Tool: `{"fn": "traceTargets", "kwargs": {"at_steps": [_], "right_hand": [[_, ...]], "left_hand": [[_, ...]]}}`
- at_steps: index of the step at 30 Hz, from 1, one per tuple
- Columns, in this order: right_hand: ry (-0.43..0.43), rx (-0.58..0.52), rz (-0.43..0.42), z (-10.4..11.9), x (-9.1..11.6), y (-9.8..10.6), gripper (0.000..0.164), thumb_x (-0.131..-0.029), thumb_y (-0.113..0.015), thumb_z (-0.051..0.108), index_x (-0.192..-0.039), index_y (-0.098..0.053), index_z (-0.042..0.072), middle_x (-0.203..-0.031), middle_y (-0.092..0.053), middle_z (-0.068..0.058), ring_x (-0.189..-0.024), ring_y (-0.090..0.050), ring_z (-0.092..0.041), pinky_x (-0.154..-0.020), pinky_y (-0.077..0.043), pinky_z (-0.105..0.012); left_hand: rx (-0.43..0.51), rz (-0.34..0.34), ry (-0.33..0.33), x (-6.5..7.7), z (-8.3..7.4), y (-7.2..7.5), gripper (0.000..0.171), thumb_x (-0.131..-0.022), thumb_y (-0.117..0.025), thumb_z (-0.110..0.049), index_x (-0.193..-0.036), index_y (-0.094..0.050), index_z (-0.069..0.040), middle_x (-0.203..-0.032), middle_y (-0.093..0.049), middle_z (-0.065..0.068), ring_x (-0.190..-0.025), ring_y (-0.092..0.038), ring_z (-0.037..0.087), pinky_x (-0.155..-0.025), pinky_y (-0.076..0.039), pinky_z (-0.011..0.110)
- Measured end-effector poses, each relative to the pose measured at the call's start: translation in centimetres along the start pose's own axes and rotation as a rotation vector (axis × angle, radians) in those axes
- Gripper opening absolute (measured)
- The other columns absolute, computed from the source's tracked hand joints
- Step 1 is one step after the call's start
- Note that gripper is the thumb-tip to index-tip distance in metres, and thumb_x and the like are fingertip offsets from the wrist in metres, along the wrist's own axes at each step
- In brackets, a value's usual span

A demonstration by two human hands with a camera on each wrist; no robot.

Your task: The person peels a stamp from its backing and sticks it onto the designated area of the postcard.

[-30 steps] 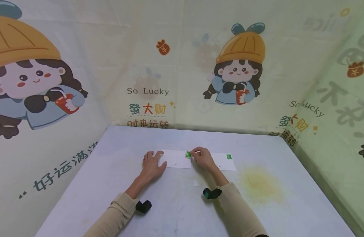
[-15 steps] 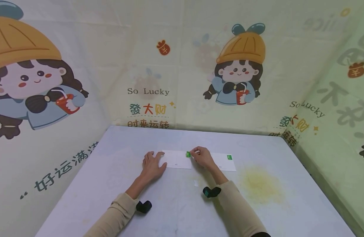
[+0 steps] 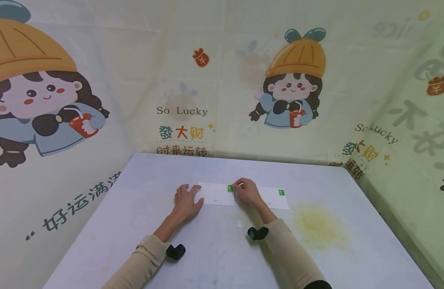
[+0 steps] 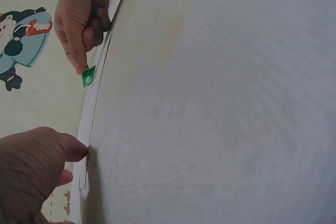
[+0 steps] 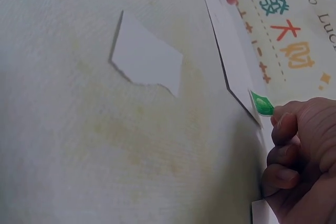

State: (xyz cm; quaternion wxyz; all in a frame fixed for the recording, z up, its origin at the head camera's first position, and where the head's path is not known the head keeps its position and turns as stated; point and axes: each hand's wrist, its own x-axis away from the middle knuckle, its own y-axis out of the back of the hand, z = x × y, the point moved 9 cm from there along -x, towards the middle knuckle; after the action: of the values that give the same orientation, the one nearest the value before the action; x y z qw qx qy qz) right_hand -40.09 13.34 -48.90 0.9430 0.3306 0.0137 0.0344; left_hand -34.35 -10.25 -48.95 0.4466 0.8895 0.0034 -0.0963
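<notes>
My right hand (image 3: pixel 248 192) pinches a small green stamp (image 3: pixel 230 188) between thumb and forefinger, at the upper right corner of a white envelope (image 3: pixel 215 195). In the right wrist view, the held edge of the stamp (image 5: pixel 262 103) curls up from the envelope. Spread fingers of my left hand (image 3: pixel 186 202) rest on the envelope's left end, with the thumb at its near edge. A second white envelope (image 3: pixel 276 200) lies to the right, partly behind my right hand and wrist, with another green stamp (image 3: pixel 281 192) at its upper right corner.
A torn white paper scrap (image 3: pixel 239 223) lies on the pale table (image 3: pixel 207 257), nearer to me than the envelopes. A yellow stain (image 3: pixel 319 224) marks the table's right side. Printed cloth walls (image 3: pixel 229 80) stand behind the table and at both sides.
</notes>
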Motion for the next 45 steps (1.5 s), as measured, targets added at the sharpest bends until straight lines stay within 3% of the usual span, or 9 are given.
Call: {"fn": "traceTargets", "kwargs": {"at_steps": [20, 31, 45], "right_hand": [[0.040, 0.117, -0.063, 0.25, 0.10, -0.03, 0.017, -0.099, -0.066, 0.022, -0.099, -0.071, 0.005, -0.072, -0.058, -0.001, -0.067, -0.050, -0.015, -0.058, -0.038, -0.027], [0.026, 0.175, -0.095, 0.20, 0.01, -0.18, 0.016, -0.099, -0.066, 0.022, -0.098, -0.071, 0.007, -0.083, -0.065, -0.004, -0.076, -0.056, -0.018, -0.065, -0.042, -0.030], [0.080, 0.240, -0.106, 0.57, -0.01, -0.50, 0.014, -0.098, -0.066, 0.022, -0.097, -0.069, 0.008, -0.075, -0.062, -0.001, -0.068, -0.054, -0.017, -0.060, -0.041, -0.031]], "left_hand": [[-0.023, -0.011, -0.019, 0.09, -0.10, -0.05, 0.039, -0.096, -0.068, -0.024, -0.130, -0.062, -0.005, -0.141, -0.037, 0.036, -0.137, -0.029, 0.048, -0.110, -0.027, 0.064], [-0.030, -0.003, -0.005, 0.12, -0.10, -0.14, 0.039, -0.097, -0.068, -0.025, -0.131, -0.062, -0.006, -0.143, -0.036, 0.034, -0.138, -0.028, 0.047, -0.111, -0.027, 0.063], [-0.045, 0.003, 0.004, 0.18, -0.11, 0.09, 0.037, -0.096, -0.068, -0.025, -0.128, -0.064, -0.007, -0.141, -0.041, 0.032, -0.137, -0.031, 0.046, -0.111, -0.028, 0.062]]}}
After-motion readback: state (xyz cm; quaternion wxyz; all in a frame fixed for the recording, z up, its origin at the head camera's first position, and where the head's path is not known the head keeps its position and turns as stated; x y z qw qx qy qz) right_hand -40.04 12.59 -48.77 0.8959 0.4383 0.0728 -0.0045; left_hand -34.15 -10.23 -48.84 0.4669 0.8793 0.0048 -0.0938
